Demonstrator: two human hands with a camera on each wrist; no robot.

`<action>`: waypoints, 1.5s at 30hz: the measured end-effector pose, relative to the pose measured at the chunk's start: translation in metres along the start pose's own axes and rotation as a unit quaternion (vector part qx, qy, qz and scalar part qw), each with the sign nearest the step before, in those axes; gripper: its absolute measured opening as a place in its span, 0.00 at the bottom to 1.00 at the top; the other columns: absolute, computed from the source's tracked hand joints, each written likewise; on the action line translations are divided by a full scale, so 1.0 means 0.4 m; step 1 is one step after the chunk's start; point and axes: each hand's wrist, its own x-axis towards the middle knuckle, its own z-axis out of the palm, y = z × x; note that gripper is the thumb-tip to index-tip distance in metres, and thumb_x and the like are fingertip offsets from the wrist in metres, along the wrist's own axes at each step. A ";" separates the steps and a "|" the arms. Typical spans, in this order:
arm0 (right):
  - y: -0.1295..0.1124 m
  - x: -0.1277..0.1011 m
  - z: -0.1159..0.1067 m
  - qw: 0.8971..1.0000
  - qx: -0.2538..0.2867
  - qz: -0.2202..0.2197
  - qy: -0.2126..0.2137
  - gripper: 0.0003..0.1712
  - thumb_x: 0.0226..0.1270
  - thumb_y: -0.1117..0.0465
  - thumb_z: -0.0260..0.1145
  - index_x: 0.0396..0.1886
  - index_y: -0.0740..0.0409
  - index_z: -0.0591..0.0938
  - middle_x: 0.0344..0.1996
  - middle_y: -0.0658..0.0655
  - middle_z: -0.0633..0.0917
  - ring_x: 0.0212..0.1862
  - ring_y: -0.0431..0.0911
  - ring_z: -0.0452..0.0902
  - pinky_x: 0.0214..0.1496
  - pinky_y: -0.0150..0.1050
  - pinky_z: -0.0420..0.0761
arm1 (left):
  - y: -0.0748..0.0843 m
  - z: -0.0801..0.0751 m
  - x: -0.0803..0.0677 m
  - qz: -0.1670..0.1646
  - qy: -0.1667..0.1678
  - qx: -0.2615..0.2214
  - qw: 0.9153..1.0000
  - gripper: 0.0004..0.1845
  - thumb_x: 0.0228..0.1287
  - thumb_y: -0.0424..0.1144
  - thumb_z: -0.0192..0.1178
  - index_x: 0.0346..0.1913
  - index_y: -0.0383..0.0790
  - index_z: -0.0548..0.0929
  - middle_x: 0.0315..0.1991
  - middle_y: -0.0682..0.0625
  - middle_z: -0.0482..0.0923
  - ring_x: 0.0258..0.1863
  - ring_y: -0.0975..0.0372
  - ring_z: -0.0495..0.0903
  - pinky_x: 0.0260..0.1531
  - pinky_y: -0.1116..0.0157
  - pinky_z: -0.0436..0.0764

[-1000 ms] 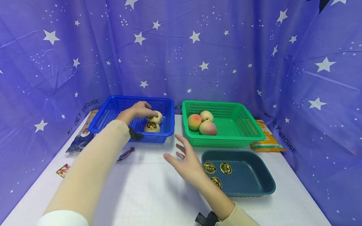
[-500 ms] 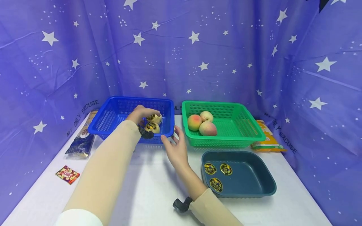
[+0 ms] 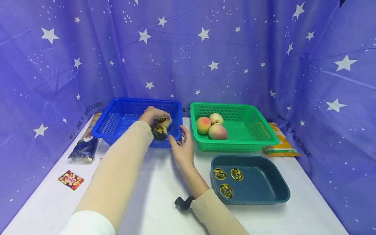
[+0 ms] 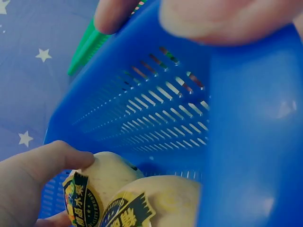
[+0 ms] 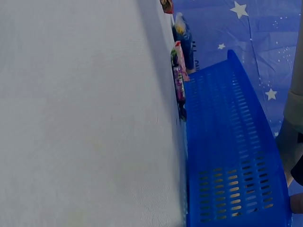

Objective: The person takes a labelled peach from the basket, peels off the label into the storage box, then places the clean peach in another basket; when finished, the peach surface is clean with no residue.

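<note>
My left hand (image 3: 152,114) reaches into the blue basket (image 3: 117,120) and curls over the farther of two pale stickered fruits (image 3: 164,121). In the left wrist view its thumb (image 4: 38,165) lies on that fruit (image 4: 97,182), with the second fruit (image 4: 161,198) against it. The nearer fruit (image 3: 159,132) lies by my left wrist. My right hand (image 3: 182,148) holds the basket's front right corner. Its fingers (image 4: 222,19) hook over the blue rim (image 4: 156,109). The right wrist view shows the basket's outer wall (image 5: 227,142) on the white table.
A green basket (image 3: 235,143) with three peaches (image 3: 210,127) stands to the right. In front of it sits a dark teal tray (image 3: 264,182) holding three stickers (image 3: 224,174). Snack packets (image 3: 83,148) (image 3: 70,179) lie left, a yellow packet (image 3: 280,148) far right. Starred purple cloth surrounds the table.
My right hand has moved forward and left from above the table to the blue basket's corner. My left hand has settled lower onto the far fruit.
</note>
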 end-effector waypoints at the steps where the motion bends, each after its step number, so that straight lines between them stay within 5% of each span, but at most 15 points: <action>1: 0.002 0.002 -0.001 1.000 0.002 -0.002 -0.003 0.39 0.79 0.59 0.73 0.84 0.52 0.69 0.80 0.65 0.75 0.81 0.64 0.74 0.82 0.56 0.78 | 0.000 0.002 0.003 0.000 0.000 0.001 1.000 0.57 0.65 0.54 0.75 0.85 0.30 0.54 0.77 0.33 0.66 0.68 0.41 0.81 0.68 0.53 0.88; 5: 0.009 0.005 -0.005 1.000 0.018 -0.002 -0.015 0.40 0.77 0.60 0.74 0.84 0.53 0.70 0.79 0.67 0.76 0.79 0.63 0.76 0.81 0.56 0.79 | -0.010 0.011 0.030 0.001 0.012 0.008 1.000 0.61 0.62 0.53 0.78 0.85 0.29 0.53 0.78 0.31 0.62 0.66 0.42 0.83 0.65 0.54 0.89; 9: 0.016 0.008 -0.002 1.000 0.020 0.000 -0.019 0.40 0.77 0.61 0.75 0.84 0.53 0.70 0.78 0.67 0.77 0.79 0.62 0.77 0.80 0.56 0.80 | -0.047 0.026 0.124 0.006 0.058 0.043 0.997 0.61 0.45 0.62 0.83 0.76 0.30 0.68 0.69 0.35 0.73 0.54 0.47 0.85 0.46 0.60 0.92; 12: 0.023 0.009 0.003 1.000 0.018 -0.002 -0.017 0.40 0.77 0.60 0.74 0.84 0.53 0.70 0.79 0.67 0.77 0.79 0.63 0.76 0.81 0.56 0.79 | -0.069 0.034 0.165 0.012 0.082 0.057 0.995 0.60 0.40 0.65 0.84 0.71 0.31 0.74 0.65 0.36 0.77 0.54 0.48 0.83 0.46 0.58 0.91; 17: 0.026 0.005 0.009 1.000 0.017 -0.001 -0.015 0.40 0.77 0.60 0.74 0.84 0.52 0.70 0.78 0.66 0.77 0.79 0.63 0.77 0.81 0.55 0.80 | -0.090 0.044 0.201 0.014 0.062 0.039 0.997 0.60 0.47 0.65 0.82 0.74 0.28 0.72 0.70 0.32 0.75 0.60 0.46 0.82 0.58 0.52 0.91; 22: 0.027 0.001 0.010 1.000 0.013 0.000 -0.012 0.40 0.76 0.59 0.74 0.84 0.52 0.71 0.78 0.67 0.77 0.78 0.62 0.77 0.81 0.56 0.79 | -0.122 0.054 0.303 0.012 0.046 0.034 0.998 0.63 0.31 0.69 0.86 0.68 0.32 0.76 0.62 0.38 0.76 0.47 0.52 0.82 0.39 0.57 0.90; 25: 0.030 0.002 0.010 1.000 0.012 -0.002 -0.012 0.40 0.76 0.59 0.74 0.84 0.52 0.71 0.79 0.67 0.76 0.79 0.63 0.77 0.81 0.57 0.79 | -0.104 0.040 0.209 0.027 0.052 0.024 0.998 0.54 0.36 0.67 0.86 0.62 0.34 0.81 0.62 0.37 0.76 0.50 0.49 0.83 0.41 0.56 0.91; 29: 0.028 0.003 0.009 1.000 0.013 0.002 -0.011 0.40 0.77 0.58 0.74 0.84 0.50 0.71 0.79 0.65 0.77 0.79 0.63 0.76 0.81 0.57 0.79 | -0.058 0.010 0.028 0.053 0.066 -0.033 0.996 0.38 0.55 0.58 0.81 0.62 0.37 0.83 0.68 0.36 0.75 0.62 0.46 0.82 0.57 0.52 0.93; 32: 0.023 0.004 0.008 1.000 0.007 0.007 -0.005 0.39 0.77 0.57 0.75 0.83 0.47 0.71 0.79 0.63 0.76 0.80 0.62 0.75 0.81 0.56 0.79 | -0.039 -0.010 -0.011 0.076 0.077 -0.069 0.992 0.36 0.59 0.53 0.78 0.67 0.40 0.80 0.71 0.37 0.74 0.63 0.49 0.81 0.59 0.50 0.92; 38: 0.011 0.009 0.003 1.000 -0.010 0.015 0.007 0.38 0.78 0.56 0.74 0.83 0.44 0.72 0.80 0.60 0.76 0.81 0.60 0.74 0.82 0.54 0.79 | -0.020 -0.046 -0.083 0.174 0.080 -0.106 0.976 0.39 0.60 0.48 0.76 0.74 0.43 0.76 0.67 0.38 0.78 0.58 0.49 0.83 0.57 0.47 0.92; 45: 0.004 0.011 -0.004 1.000 -0.004 0.019 0.009 0.38 0.78 0.57 0.74 0.83 0.45 0.72 0.80 0.60 0.76 0.81 0.61 0.74 0.81 0.55 0.79 | -0.049 -0.062 -0.210 0.257 0.050 -0.144 0.954 0.40 0.59 0.43 0.80 0.75 0.47 0.76 0.67 0.40 0.83 0.59 0.49 0.85 0.59 0.51 0.91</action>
